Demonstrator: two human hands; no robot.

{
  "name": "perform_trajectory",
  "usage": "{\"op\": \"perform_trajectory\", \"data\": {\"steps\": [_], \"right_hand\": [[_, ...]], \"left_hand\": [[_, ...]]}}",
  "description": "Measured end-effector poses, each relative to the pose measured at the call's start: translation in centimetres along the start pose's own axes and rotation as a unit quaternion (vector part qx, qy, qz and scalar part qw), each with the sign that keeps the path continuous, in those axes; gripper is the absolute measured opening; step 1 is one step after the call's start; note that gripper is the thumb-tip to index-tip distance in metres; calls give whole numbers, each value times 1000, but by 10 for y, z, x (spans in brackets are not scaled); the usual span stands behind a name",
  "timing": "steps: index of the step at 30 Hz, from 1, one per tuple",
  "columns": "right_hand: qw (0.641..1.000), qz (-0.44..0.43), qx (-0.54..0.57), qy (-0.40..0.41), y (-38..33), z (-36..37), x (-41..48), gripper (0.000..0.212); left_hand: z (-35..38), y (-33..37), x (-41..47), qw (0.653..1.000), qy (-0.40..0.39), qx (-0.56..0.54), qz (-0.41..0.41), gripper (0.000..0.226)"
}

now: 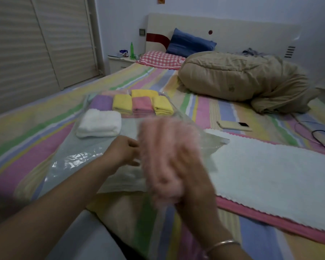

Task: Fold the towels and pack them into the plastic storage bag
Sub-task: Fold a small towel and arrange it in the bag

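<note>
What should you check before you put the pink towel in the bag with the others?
1. Pink towel held in the right hand: ok, though blurred.
2. Pink towel folded neatly: cannot tell, too blurred.
3. Bag lying flat on the bed: ok.
4. Bag mouth held open by the left hand: cannot tell; the hand is at the plastic, but its grip is hidden.
5. Free space in the bag beside the white towel: ok, a bare patch shows to its right.
6. Towels already packed in tidy rows, like the yellow towel: ok.
</note>
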State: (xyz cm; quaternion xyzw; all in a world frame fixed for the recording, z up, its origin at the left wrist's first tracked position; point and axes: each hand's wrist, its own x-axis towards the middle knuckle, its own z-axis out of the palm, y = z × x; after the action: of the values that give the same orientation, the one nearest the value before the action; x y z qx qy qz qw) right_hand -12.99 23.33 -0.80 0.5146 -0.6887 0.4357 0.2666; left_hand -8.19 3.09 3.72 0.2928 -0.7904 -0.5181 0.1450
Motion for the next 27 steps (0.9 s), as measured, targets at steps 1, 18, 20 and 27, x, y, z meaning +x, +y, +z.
{"op": "perform_trajectory", "data": {"steps": [1, 18, 20, 27], "right_hand": [[992, -72, -79, -72, 10, 16, -14, 45], [974, 225, -7, -34, 20, 93, 55, 32], [981, 179, -64, -35, 27, 105, 72, 27], [972, 10, -216, -91, 101, 179, 108, 26]], "left_hand": [[-4, 6, 2, 1000, 9, -29, -4, 29], [-28, 42, -17, 979, -10, 24, 202, 5], [-36, 42, -17, 979, -30, -52, 194, 9], [-85, -1, 2, 990, 7, -82, 115, 15]]}}
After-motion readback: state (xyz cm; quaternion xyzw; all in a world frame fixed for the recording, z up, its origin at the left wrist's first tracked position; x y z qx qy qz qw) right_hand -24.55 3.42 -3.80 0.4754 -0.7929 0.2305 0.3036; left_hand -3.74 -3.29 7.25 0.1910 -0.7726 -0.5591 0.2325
